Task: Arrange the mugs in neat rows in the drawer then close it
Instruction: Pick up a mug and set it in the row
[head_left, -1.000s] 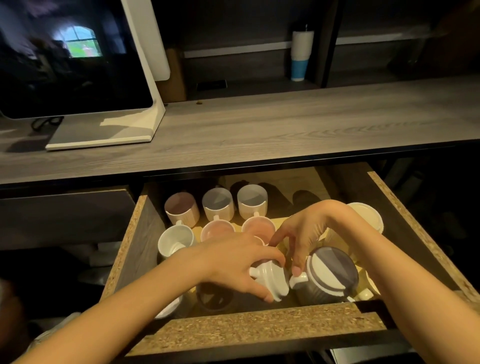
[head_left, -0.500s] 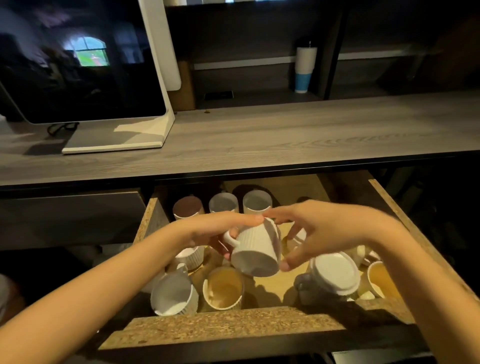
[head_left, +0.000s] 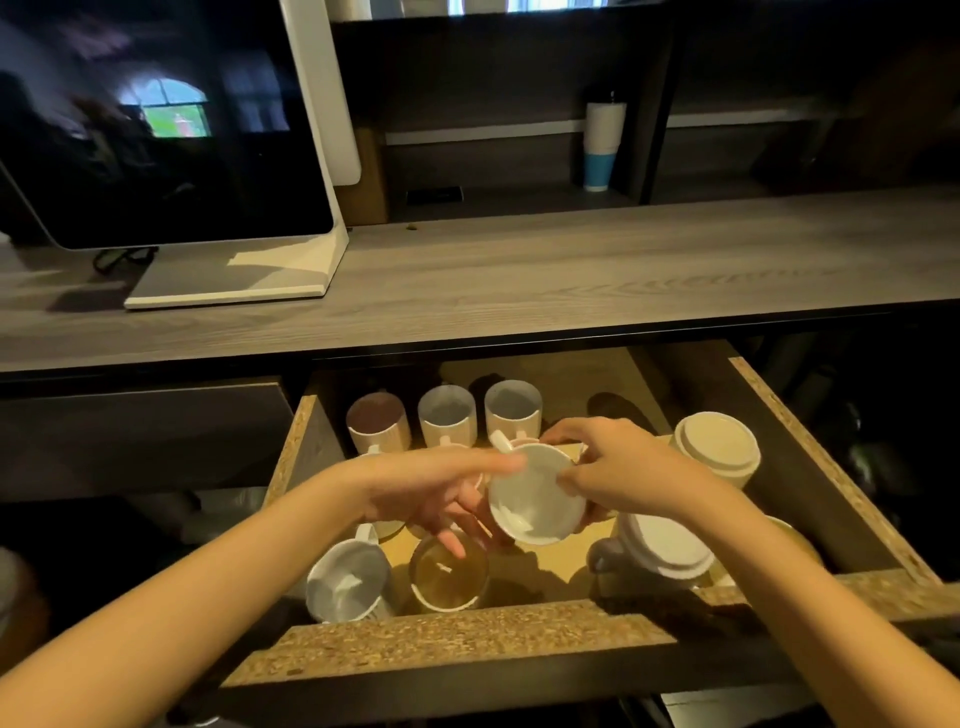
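White mug (head_left: 532, 501) sits in the right grip (head_left: 631, 475), whose thumb lies on the near right rim while its curled fingers wrap the far side. The left grip (head_left: 431, 491) is spread wide with fairly straight fingers: the forefinger lies across the left rim and the others reach under the mug's body. The mug is held over the middle of the drawer (head_left: 441, 644). Its long axis stands near upright and leans toward the drawer's front edge, so its mouth faces up and forward. Its small handle points to the back left corner. It is plain glossy white inside, with a thin round rim. Along the drawer's back edge three mugs stand upright in a row: a brown-lined mug (head_left: 376, 421), a grey-lined mug (head_left: 447, 413) and a second grey-lined mug (head_left: 513, 408). At the front left corner a tilted white mug (head_left: 345, 579) shows its mouth, and just beside it stands an amber-lined mug (head_left: 449, 577). Near the front right a dark mug with a white lid (head_left: 665, 545) leans, and by the right edge is a cream lidded cup (head_left: 719, 449). Above the drawer, the bench (head_left: 571, 270) carries a monitor (head_left: 156, 119) on a white stand.
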